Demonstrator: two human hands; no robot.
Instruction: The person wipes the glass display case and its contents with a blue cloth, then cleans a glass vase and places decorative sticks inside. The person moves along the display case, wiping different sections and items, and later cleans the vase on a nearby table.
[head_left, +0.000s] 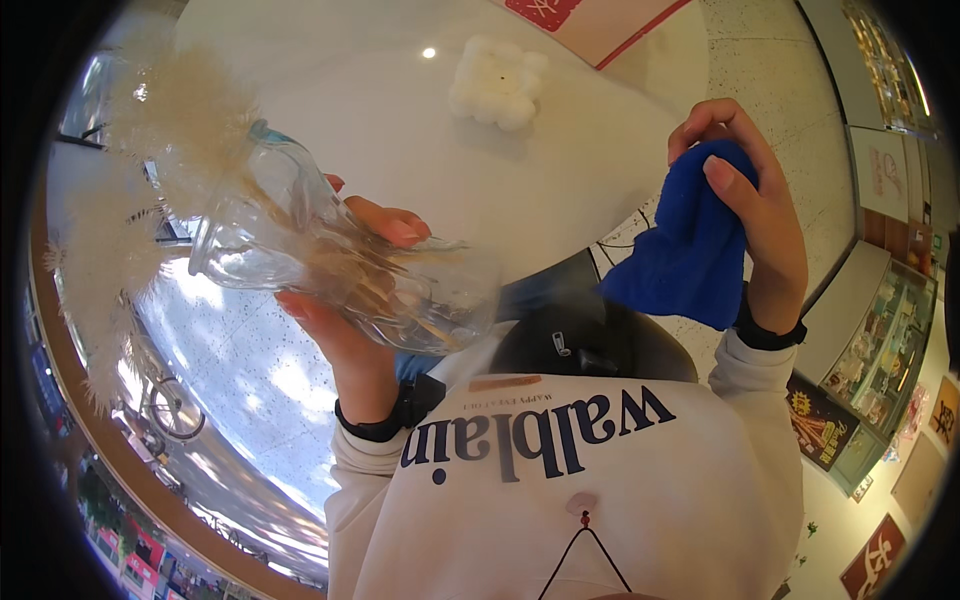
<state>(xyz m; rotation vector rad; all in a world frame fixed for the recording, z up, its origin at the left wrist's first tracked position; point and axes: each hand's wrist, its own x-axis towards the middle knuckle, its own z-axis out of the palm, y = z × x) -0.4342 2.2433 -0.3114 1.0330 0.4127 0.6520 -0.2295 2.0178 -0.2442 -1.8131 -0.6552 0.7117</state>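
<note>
My left hand (352, 277) grips a clear glass vase (442, 307) by its middle, fingers on the far side and thumb on the near side. The vase is tipped well over, its rim towards the left and its base towards my body. Dried stems show through the glass, and fluffy cream pampas grass plumes (180, 112) spread out of the mouth at the left. My right hand (735, 165) pinches a blue cloth (690, 240) between thumb and fingers, and the cloth hangs down in folds. The two hands are well apart.
A white round table (375, 97) lies before me. On it stand a white bubble-shaped object (499, 82) and, at the far edge, a flat red and pale printed item (592, 26). A glass display case (877, 345) is at the right, and a bicycle (176, 409) shows at the left.
</note>
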